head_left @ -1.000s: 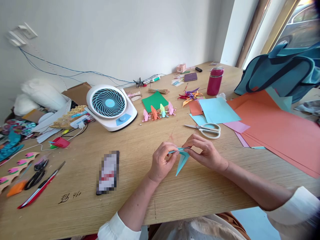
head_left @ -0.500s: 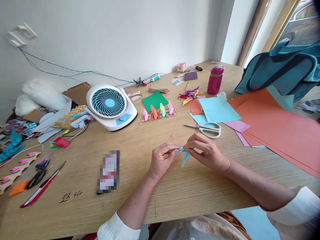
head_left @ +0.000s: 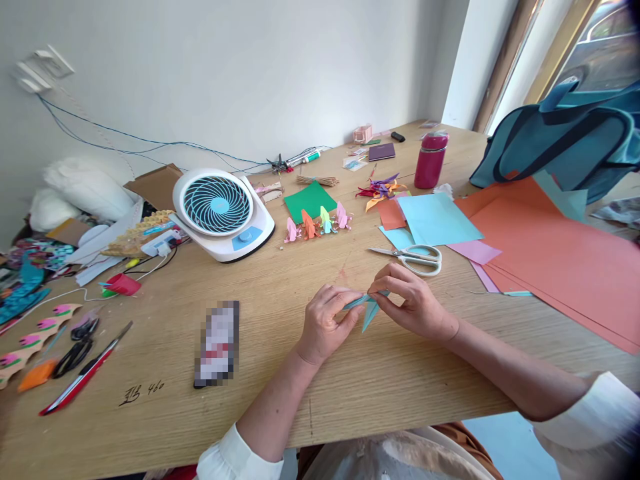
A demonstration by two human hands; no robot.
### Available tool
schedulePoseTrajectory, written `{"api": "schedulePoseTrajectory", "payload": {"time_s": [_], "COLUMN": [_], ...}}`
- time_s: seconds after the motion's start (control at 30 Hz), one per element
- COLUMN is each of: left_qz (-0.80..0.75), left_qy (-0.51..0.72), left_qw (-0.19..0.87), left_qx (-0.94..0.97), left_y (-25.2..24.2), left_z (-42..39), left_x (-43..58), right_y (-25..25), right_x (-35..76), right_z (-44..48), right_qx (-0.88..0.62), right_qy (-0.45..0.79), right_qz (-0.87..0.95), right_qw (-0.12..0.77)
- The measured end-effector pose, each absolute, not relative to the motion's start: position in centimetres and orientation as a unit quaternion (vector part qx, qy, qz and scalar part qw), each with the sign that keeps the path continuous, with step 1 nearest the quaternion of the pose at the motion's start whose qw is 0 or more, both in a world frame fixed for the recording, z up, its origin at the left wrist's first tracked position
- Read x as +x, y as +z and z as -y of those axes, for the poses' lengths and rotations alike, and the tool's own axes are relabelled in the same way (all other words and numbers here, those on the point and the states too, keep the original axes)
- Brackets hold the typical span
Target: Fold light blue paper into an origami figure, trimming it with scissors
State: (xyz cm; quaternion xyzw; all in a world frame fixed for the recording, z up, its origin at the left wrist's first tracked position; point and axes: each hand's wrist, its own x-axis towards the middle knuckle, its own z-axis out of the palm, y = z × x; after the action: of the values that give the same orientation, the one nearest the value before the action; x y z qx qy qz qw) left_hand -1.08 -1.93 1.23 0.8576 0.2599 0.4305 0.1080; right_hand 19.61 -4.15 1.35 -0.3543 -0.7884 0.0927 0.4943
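Note:
A small piece of folded light-blue paper [head_left: 371, 315] is held above the table between both hands, one pointed end hanging down. My left hand [head_left: 327, 323] pinches its left part between thumb and fingers. On the other side, my right hand [head_left: 413, 303] grips the paper between thumb and index finger. The fingers cover much of the folds. White-handled scissors [head_left: 423, 260] lie just beyond my right hand. Farther back stand several small folded paper figures [head_left: 310, 225] in pink, orange and green, by a green paper sheet [head_left: 311, 200].
Light-blue sheets [head_left: 440, 219] and large orange sheets [head_left: 560, 260] lie to the right, before a teal bag [head_left: 555, 137]. A magenta bottle [head_left: 431, 160] stands behind them. A white fan [head_left: 220, 210] is at back left; a red-handled knife [head_left: 85, 373] and a blurred-out item [head_left: 217, 345] lie left.
The left hand's fingers have shifted slightly on the paper, and more of the paper's left part shows between thumb and fingers. The right hand stays nearly where it was.

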Motion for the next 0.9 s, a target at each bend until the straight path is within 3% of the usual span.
{"api": "schedulePoseTrajectory", "payload": {"time_s": [0.3,0.9], "left_qz": [-0.263,-0.280], "left_qy": [0.438,0.444], "left_qw": [0.053,0.153], "left_qx": [0.858,0.837], "left_y": [0.65,0.56], "left_z": [1.69,1.70], "left_x": [-1.16,-1.10], "right_y": [0.81,0.38], "right_x": [19.21,19.00], "right_z": [4.25,4.00], "right_qx": [-0.360,-0.362], "right_qy": [0.143,0.201], "right_qz": [0.780,0.768], "right_qw": [0.491,0.489]}}
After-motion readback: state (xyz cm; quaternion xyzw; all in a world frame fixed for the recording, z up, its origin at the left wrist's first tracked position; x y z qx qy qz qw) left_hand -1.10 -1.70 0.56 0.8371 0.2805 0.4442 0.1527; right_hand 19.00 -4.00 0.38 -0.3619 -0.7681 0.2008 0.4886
